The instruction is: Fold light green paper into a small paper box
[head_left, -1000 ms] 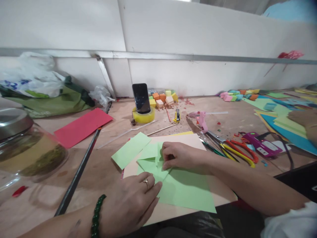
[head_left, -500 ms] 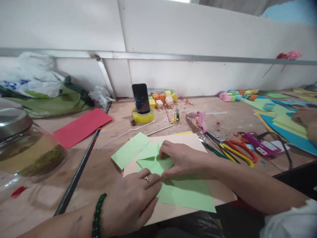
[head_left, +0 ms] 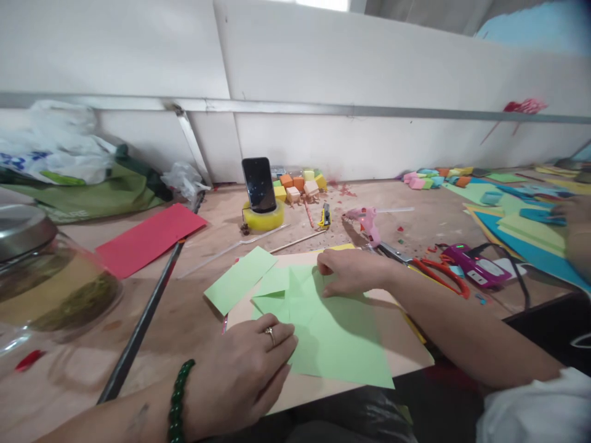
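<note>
- Green sheet (head_left: 337,341): located lower centre of the frame; creased, with a raised flap at its upper left; lies on a peach sheet (head_left: 402,349)
- Left hand (head_left: 240,369): located lower centre of the frame, palm down; fingers bent and close together, tips on the left part of the green sheet; underside hidden, so it cannot be told whether it grips the paper
- Right hand (head_left: 353,271): located right of centre; fingers curled, thumb near the index finger at the upper right part of the green sheet; it cannot be told whether paper is pinched between them
- Small green paper (head_left: 240,280): located left of the flap, tilted, partly over the peach sheet
- Phone (head_left: 259,184): located upper centre on the counter (head_left: 221,212), leaning upright in a roll of yellow tape (head_left: 264,218)
- Cutter (head_left: 325,216): located right of the yellow tape, near a pink glue gun (head_left: 367,226)
- Scissors (head_left: 441,277): located right of the right hand, orange handles, partly hidden by the forearm
- Red paper (head_left: 150,240): located left side, beyond a lidded jar (head_left: 60,295)
</note>
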A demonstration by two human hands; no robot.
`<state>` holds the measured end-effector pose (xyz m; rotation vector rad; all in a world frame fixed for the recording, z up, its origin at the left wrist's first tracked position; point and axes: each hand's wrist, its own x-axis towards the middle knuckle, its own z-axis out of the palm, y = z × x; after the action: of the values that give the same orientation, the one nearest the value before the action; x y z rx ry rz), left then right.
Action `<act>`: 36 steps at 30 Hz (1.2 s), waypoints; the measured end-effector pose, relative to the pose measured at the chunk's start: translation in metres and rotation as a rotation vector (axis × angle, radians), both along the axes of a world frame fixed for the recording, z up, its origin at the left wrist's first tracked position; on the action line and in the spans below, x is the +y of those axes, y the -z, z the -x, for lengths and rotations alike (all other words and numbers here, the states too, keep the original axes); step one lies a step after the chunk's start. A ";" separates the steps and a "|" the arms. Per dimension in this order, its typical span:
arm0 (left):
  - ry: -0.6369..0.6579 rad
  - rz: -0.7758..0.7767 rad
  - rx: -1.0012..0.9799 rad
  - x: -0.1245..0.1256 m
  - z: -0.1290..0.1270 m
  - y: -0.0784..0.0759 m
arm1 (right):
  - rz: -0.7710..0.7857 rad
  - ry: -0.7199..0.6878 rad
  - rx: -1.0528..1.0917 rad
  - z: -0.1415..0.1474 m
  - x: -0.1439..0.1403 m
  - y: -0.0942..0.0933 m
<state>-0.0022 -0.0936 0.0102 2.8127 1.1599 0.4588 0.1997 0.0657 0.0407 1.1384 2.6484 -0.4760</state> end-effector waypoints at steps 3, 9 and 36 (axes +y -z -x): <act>-0.011 -0.013 -0.007 0.000 -0.002 -0.001 | 0.024 0.003 -0.012 -0.006 0.010 -0.003; -0.129 -0.105 -0.003 0.004 -0.008 0.002 | 0.002 -0.246 0.184 -0.008 -0.006 -0.016; -0.380 -0.161 0.281 0.025 0.021 0.004 | -0.439 -0.557 0.397 0.016 -0.024 0.020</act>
<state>-0.0230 -0.0682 0.0059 2.8574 1.8064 0.1824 0.1834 0.0417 0.0208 0.3519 3.3479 -0.0045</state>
